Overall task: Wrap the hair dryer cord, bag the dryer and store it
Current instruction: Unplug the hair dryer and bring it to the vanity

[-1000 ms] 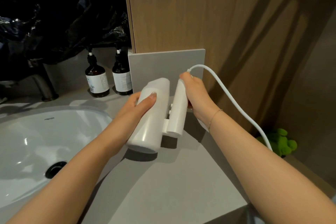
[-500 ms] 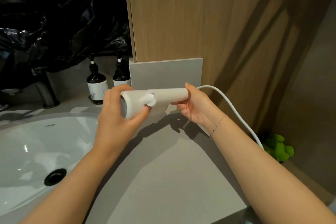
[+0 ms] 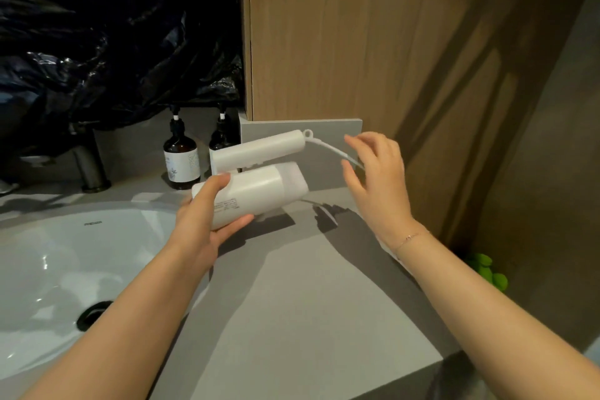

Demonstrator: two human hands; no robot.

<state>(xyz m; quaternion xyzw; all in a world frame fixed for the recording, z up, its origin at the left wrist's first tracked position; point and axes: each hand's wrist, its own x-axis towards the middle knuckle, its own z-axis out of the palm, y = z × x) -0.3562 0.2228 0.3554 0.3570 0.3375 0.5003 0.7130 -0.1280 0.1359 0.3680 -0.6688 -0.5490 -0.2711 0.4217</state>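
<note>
A white hair dryer (image 3: 256,187) is held sideways above the grey counter (image 3: 311,295), its handle (image 3: 259,150) folded against the barrel. My left hand (image 3: 207,221) grips the barrel's left end from below. The white cord (image 3: 328,147) leaves the handle's right end and runs behind my right hand (image 3: 376,182). That hand hovers just right of the dryer with fingers spread around the cord; whether it grips the cord is hidden. No bag is in view.
A white sink (image 3: 65,269) with a dark drain lies at left, a metal tap (image 3: 87,166) behind it. Two brown pump bottles (image 3: 180,156) stand behind the dryer. A wooden cabinet (image 3: 357,42) rises behind. A green toy (image 3: 487,269) lies lower right.
The dryer has turned so the folded handle lies on top. My right hand has let go of the handle end and moved right to the cord. My left hand has shifted under the barrel.
</note>
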